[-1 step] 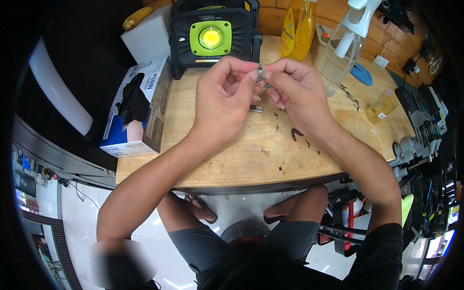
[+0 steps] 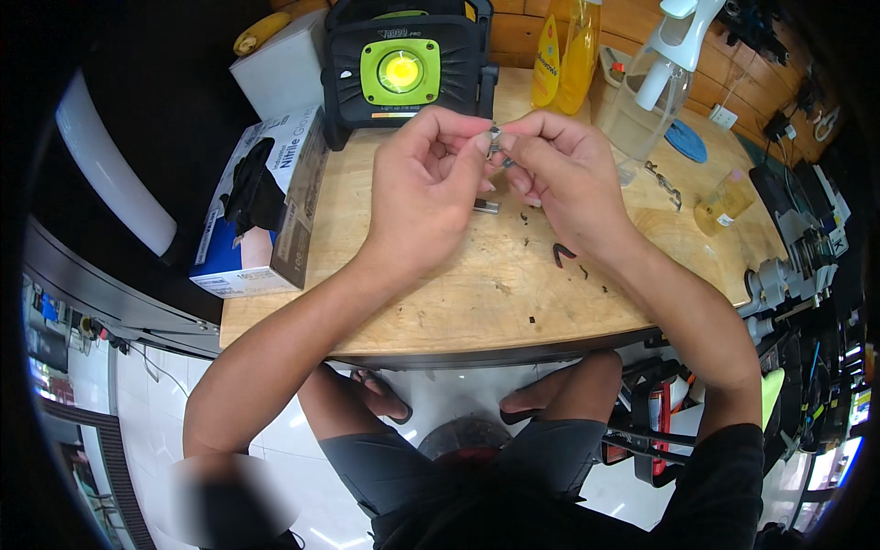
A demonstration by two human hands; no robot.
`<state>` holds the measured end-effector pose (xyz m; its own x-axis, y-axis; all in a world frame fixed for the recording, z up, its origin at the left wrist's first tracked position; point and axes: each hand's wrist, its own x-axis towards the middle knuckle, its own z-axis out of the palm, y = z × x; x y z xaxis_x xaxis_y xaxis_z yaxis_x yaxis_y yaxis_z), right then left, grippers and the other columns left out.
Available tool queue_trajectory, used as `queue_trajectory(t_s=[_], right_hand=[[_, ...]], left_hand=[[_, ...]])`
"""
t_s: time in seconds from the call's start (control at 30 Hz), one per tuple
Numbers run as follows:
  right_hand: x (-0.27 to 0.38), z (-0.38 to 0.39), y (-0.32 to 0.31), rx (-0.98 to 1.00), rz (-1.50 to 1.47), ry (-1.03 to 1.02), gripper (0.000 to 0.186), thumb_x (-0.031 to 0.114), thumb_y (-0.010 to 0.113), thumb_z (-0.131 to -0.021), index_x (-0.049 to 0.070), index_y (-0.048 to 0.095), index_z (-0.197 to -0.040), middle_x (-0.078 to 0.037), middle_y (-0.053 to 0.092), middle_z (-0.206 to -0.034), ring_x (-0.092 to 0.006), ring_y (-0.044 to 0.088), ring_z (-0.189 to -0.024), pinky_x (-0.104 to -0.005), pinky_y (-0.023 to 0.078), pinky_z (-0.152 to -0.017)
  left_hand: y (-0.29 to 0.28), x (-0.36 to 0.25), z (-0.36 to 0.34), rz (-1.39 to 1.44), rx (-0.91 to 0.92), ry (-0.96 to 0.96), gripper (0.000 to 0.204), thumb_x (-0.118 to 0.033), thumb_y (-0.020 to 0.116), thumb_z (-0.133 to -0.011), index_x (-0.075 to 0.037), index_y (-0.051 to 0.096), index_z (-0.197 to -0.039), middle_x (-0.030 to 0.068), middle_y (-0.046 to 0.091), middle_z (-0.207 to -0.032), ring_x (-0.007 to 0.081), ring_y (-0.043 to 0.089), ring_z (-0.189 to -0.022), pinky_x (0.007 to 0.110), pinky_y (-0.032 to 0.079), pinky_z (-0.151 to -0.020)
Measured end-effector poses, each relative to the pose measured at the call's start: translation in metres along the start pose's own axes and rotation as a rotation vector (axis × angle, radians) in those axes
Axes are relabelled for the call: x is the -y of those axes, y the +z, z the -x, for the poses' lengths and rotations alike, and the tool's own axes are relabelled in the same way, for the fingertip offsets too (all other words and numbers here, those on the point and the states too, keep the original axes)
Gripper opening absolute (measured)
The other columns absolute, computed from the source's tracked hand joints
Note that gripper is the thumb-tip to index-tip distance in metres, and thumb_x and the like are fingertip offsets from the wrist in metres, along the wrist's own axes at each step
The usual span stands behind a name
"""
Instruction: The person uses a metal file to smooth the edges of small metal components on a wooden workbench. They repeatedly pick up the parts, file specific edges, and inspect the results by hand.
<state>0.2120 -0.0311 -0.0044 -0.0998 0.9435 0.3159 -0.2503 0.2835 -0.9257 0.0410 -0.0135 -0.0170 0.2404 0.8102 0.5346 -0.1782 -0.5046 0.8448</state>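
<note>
My left hand (image 2: 426, 192) and my right hand (image 2: 573, 183) meet above the wooden tabletop (image 2: 422, 312), thumbs and fingertips pinched around a small metal piece (image 2: 494, 139), too small to make out in detail. A short flat metal piece (image 2: 486, 207) lies on the wood behind my fingers. A small black-and-red curved piece (image 2: 560, 254) and dark bits lie below my right hand. A silver metal band or linkage (image 2: 668, 191) rests farther right.
A glove box (image 2: 252, 257) stands left, with a lit work lamp (image 2: 403, 73) behind. Yellow bottle (image 2: 550, 64), spray bottle (image 2: 642, 110), blue pad (image 2: 686, 141) and small bottle (image 2: 720, 206) stand or lie at back and right. Banana (image 2: 259, 34) rests on a white box (image 2: 275, 73).
</note>
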Motion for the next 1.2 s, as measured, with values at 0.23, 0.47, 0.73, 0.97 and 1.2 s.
queue_trajectory(t_s=[0.23, 0.47, 0.73, 0.97, 1.2], right_hand=[[-0.002, 0.000, -0.002, 0.007, -0.013, -0.002, 0.011, 0.008, 0.068, -0.097, -0.002, 0.071, -0.098, -0.005, 0.073, -0.085, -0.0044, 0.055, -0.062, -0.0210, 0.042, -0.054], [-0.005, 0.000, -0.002, 0.011, -0.074, 0.017, 0.009, 0.007, 0.067, -0.097, -0.002, 0.070, -0.098, -0.005, 0.072, -0.085, -0.0043, 0.054, -0.062, -0.0218, 0.040, -0.053], [-0.008, -0.006, -0.001, 0.032, -0.009, 0.011, 0.017, 0.013, 0.071, -0.100, -0.002, 0.072, -0.107, -0.003, 0.071, -0.086, -0.0040, 0.057, -0.069, -0.0204, 0.043, -0.058], [-0.008, -0.010, -0.008, 0.010, 0.104, 0.004, 0.018, 0.012, 0.070, -0.099, -0.003, 0.073, -0.108, -0.001, 0.069, -0.083, -0.0044, 0.057, -0.066, -0.0204, 0.042, -0.057], [-0.005, -0.008, -0.003, -0.014, 0.001, 0.012, 0.017, 0.009, 0.068, -0.098, -0.005, 0.070, -0.106, -0.003, 0.069, -0.082, -0.0050, 0.056, -0.064, -0.0208, 0.042, -0.056]], left_hand=[[0.003, -0.003, 0.001, 0.011, 0.010, -0.020, 0.010, -0.002, 0.061, -0.104, 0.005, 0.062, -0.112, 0.0071, 0.070, -0.099, 0.0079, 0.067, -0.088, 0.023, 0.057, -0.076], [0.005, 0.003, 0.004, -0.063, -0.015, 0.024, 0.015, -0.007, 0.064, -0.105, 0.004, 0.064, -0.115, 0.0059, 0.071, -0.099, 0.0087, 0.067, -0.090, 0.024, 0.055, -0.078], [-0.003, 0.006, -0.011, -0.065, -0.061, -0.040, 0.016, -0.007, 0.064, -0.105, 0.004, 0.067, -0.115, 0.0073, 0.072, -0.095, 0.0100, 0.068, -0.083, 0.025, 0.056, -0.075], [-0.003, 0.004, -0.012, -0.101, -0.023, -0.017, 0.014, -0.003, 0.064, -0.103, 0.006, 0.066, -0.114, 0.0076, 0.072, -0.094, 0.0095, 0.068, -0.080, 0.024, 0.057, -0.072], [-0.002, 0.003, -0.010, -0.084, -0.008, 0.028, 0.015, -0.003, 0.065, -0.103, 0.007, 0.066, -0.114, 0.0076, 0.071, -0.096, 0.0089, 0.068, -0.083, 0.024, 0.059, -0.073]])
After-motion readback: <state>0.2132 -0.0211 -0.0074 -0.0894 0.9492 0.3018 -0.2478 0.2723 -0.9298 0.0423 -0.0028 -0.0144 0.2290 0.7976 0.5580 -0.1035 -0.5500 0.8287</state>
